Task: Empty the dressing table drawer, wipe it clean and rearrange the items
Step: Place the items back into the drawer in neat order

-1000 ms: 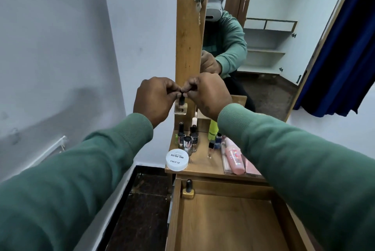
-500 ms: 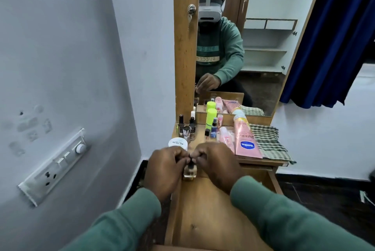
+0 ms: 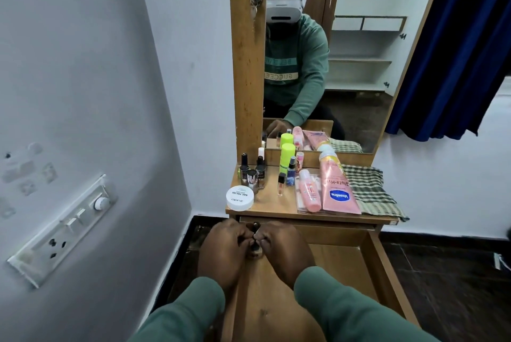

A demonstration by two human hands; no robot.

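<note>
- Your left hand [image 3: 224, 254] and right hand [image 3: 283, 250] meet knuckle to knuckle. The curled fingertips of both pinch a small nail polish bottle [image 3: 254, 227] near its dark cap.
- The bottle stands upright between your hands, at the far left corner of the open drawer [image 3: 340, 267]. Your fingers hide whether its base touches the drawer floor.
- The drawer floor in view is bare wood, so the rearranging looks barely begun.
- To do this step well, seat the base flat and tight into the corner. Release one hand at a time, steadying the cap so the bottle does not tip. Leave room beside it for a neat row.
- Just beyond, on the dressing table top [image 3: 272, 204], more items wait: a white round tub [image 3: 239, 198] at the near left, other polish bottles [image 3: 244, 168] behind it, a green-capped bottle [image 3: 286, 159], and a pink Vaseline tube [image 3: 336, 189].
- At the far right lies a checked cloth [image 3: 367, 189].
</note>
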